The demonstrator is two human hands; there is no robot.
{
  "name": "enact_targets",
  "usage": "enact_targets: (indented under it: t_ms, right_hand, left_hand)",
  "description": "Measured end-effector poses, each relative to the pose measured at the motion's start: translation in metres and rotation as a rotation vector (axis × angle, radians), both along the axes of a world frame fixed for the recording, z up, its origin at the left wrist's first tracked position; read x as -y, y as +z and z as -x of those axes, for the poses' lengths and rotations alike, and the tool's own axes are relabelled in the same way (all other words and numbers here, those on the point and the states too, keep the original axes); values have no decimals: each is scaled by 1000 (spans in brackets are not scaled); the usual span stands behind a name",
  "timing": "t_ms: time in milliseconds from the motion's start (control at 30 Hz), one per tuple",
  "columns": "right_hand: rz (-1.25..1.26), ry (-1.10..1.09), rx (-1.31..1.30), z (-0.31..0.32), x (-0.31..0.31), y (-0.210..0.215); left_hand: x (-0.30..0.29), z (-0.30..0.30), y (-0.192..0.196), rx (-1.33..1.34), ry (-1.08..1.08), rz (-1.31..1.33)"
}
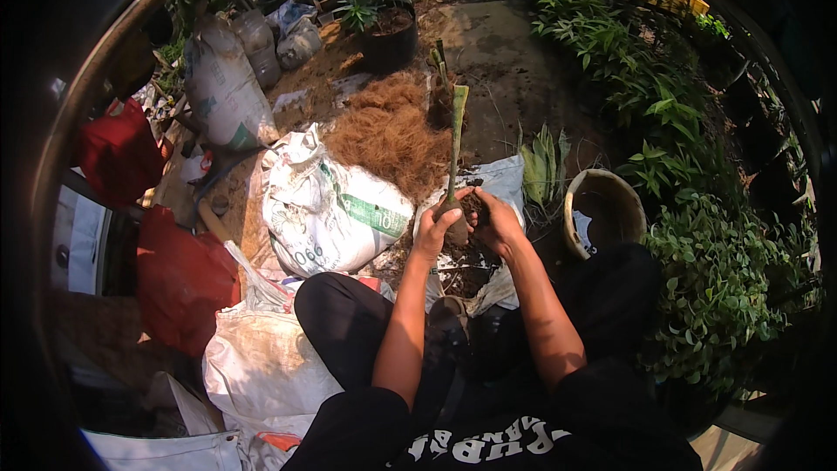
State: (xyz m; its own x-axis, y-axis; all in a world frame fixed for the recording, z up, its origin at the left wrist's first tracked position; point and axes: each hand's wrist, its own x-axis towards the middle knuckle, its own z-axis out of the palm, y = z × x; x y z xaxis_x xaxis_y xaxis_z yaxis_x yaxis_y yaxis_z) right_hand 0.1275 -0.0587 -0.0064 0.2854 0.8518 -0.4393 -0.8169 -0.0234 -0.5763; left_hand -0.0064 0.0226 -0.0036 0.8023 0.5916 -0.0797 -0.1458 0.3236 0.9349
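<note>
A thick green plant cutting [457, 135] stands upright before me, its top cut off flat. My left hand [438, 231] is closed round its base, with the thumb along the front. Just to the right, my right hand [499, 225] cups dark soil [472, 208] against the foot of the cutting. How far the fingers wrap behind the soil is hidden. Both hands are over a white sheet or sack [500, 182] with loose soil on it. A heap of brown coconut fibre [392, 131] lies beyond, to the left.
White printed sacks [292, 183] bulge at my left, beside red bags [183, 279]. At the right stands a round pale-rimmed pot [643, 214], near long cut leaves [542, 166]. A dark potted plant [388, 44] is at the back. Leafy plants [715, 275] line the right side.
</note>
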Motion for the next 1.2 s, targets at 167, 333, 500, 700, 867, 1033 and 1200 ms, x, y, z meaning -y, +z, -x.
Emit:
enact_targets:
  t_ms: [167,333,500,700,867,1033,1200]
  right_hand:
    - [83,-100,43,-2,-4,-13]
    - [169,-160,14,-4,-5,-22]
    - [133,-147,-21,2,-3,-3]
    - [65,-220,-133,-6,-6,-23]
    - [10,-287,-177,-7,-6,-11]
    - [-34,-236,-165,-7,-6,-17]
    - [23,-205,-142,-7,-6,-24]
  left_hand:
    - [-11,3,1,17,72,-11]
    - [-16,2,2,53,220,5]
    - [-18,-5,-16,55,152,-80]
    - [-16,-8,-21,29,58,-97]
    - [-10,-2,-3,75,-169,-9]
    - [-3,-9,-13,64,-196,-10]
    - [-4,-9,-22,42,-149,-121]
